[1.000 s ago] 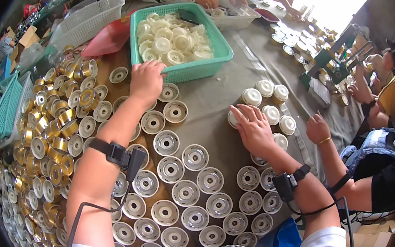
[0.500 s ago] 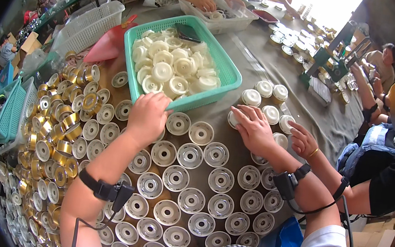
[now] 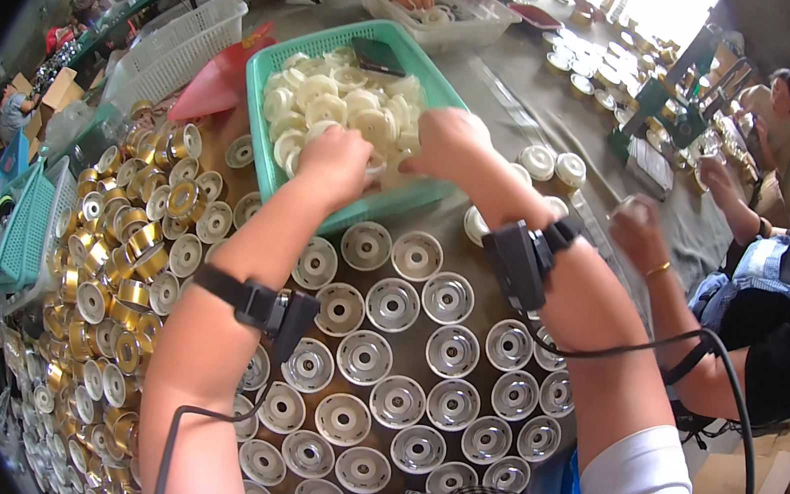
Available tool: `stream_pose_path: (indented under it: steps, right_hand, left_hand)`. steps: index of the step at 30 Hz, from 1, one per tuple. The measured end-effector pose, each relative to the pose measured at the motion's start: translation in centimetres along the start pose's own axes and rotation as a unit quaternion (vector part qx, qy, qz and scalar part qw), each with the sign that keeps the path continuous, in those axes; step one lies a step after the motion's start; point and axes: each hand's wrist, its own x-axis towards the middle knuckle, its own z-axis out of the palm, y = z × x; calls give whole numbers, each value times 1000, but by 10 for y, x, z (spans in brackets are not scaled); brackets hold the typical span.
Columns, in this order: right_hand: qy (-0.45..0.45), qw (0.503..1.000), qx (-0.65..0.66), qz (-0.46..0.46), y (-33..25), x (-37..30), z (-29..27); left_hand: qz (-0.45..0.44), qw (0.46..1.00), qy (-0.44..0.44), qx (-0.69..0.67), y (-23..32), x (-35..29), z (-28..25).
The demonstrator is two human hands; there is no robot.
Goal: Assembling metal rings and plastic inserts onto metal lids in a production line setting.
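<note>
My left hand (image 3: 334, 164) reaches over the near rim of a turquoise plastic basket (image 3: 248, 130), its fingers curled down among white plastic discs (image 3: 329, 108). What it grips, if anything, is hidden. Over the basket's right side hangs my right hand (image 3: 454, 142), curled and smeared by motion, so its fingers cannot be made out. Below the basket, many round silver metal cups with white rims (image 3: 393, 304) stand in rows on the table. Several cups with white discs on top (image 3: 537, 161) are to the right of the basket.
Gold-sided metal cups (image 3: 146, 258) lie heaped at the left. A pink scoop (image 3: 218, 86) and a white basket (image 3: 172, 49) stand behind them. A dark flat object (image 3: 378, 56) lies in the turquoise basket. At the right, a co-worker's hand (image 3: 641, 236) is near a green press (image 3: 659, 107).
My right hand has left the white-topped cups and moved up and left to the basket. My left hand has gone from the rim into the discs. The co-worker's hand has drawn back right.
</note>
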Motion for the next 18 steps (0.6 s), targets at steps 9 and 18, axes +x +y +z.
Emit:
stream_pose_path:
  steps: [9,18]
  right_hand:
    - [85,988,126,-4,34,-5,24]
    - [48,991,119,20,114,-172,2]
  left_hand:
    - [-99,979,122,-128,7,-19,-10]
    - [-193,475,-56,-857,57,-120,-69]
